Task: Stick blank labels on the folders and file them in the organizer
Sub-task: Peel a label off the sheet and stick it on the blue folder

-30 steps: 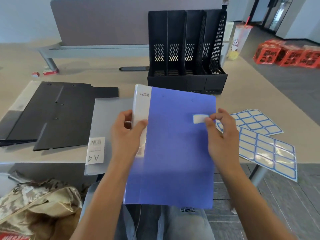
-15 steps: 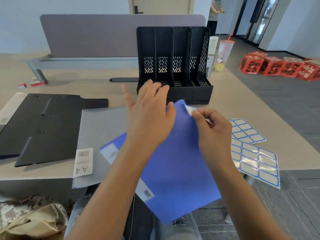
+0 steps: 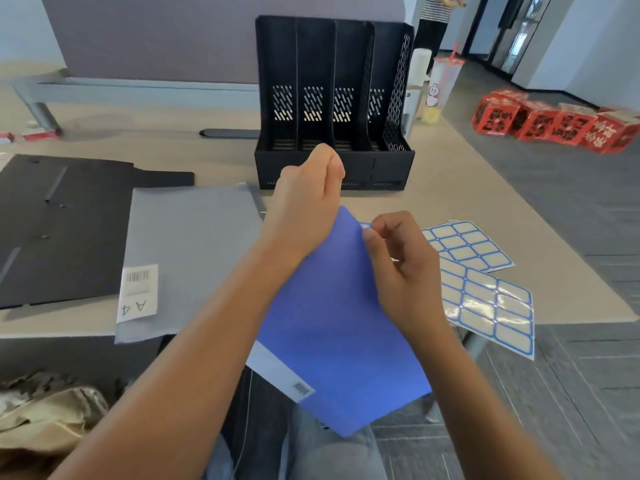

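Tabletop (image 3: pixel 467 188) is carrying everything, kept within arm's reach for the labelling job. Black organizer (image 3: pixel 334 105) is standing upright at the far middle, slots facing the person and showing nothing inside, probably waiting for finished folders. Grey folder (image 3: pixel 194 247) is lying flat to the left, barcode sticker near its front edge, likely next in line. Blue folder (image 3: pixel 332 323) is being held tilted over the lap, its far corner raised toward the organizer. Label sheets (image 3: pixel 485 278) are lying on the right, just beside the working hand for easy peeling.

Left hand (image 3: pixel 304 209) is lying over the folder's upper edge; whether its grip is closing on the cover I cannot tell, fingers hidden behind the hand. Right hand (image 3: pixel 398 268) is pinching the folder's right edge near the top corner, grip clamped there, a sliver of blue-edged label (image 3: pixel 365 225) showing at the fingertips.

Against half a second ago: left fingers, then spread above the cover, are now bunched together; the folder is sitting steeper, and the label is mostly hidden.
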{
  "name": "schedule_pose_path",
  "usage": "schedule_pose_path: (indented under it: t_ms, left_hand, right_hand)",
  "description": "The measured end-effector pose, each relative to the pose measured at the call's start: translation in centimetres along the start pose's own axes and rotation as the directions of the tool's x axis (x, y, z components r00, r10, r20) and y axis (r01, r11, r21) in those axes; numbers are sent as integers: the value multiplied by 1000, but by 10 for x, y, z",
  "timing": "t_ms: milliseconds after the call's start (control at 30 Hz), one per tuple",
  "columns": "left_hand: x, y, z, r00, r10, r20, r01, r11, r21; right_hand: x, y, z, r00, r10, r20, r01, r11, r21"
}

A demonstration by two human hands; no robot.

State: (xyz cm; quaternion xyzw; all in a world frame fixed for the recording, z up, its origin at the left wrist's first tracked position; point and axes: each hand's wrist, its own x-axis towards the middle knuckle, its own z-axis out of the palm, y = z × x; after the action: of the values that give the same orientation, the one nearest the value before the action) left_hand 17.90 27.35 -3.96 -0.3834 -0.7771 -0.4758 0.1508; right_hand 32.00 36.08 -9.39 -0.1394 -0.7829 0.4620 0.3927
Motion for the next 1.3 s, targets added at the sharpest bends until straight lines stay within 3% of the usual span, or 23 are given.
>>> schedule_pose_path:
  t_ms: [200,400,533,700,833,1033,1100,1300]
  left_hand:
    - [-5,10,-2,1000,17,6,-17,997,-69]
    - [-5,13,-2,1000,28,6,-28,995,-100]
    - [-4,12,1,1000,11,29,-8,995,-98]
    - [-4,16,3,998,-20,63,26,996,-89]
    - [-3,21,-4,993,-62,102,70,995,-77]
    - [-53,0,-29,941,-273,199,265,962,67]
    - [-74,-3,-33,943,-265,203,244,962,121]
    - [-85,-1,-29,959,-229,170,222,973,56]
  right_hand:
    - [-6,4,-4,998,6,-55,-5,1000,16]
    - [0,-11,-18,989,84,-121,-43,951,306]
    - [2,-11,-44,993,117,-10,-104,912,398]
    - [8,-6,-43,963,51,265,-75,994,83]
    - [11,-1,-32,974,75,212,-80,997,15]
    - [12,-2,-28,982,99,163,-93,995,-46]
    - [10,-4,-28,981,95,169,-86,994,-61]
    - [-1,-9,-32,981,28,194,-11,996,-91]
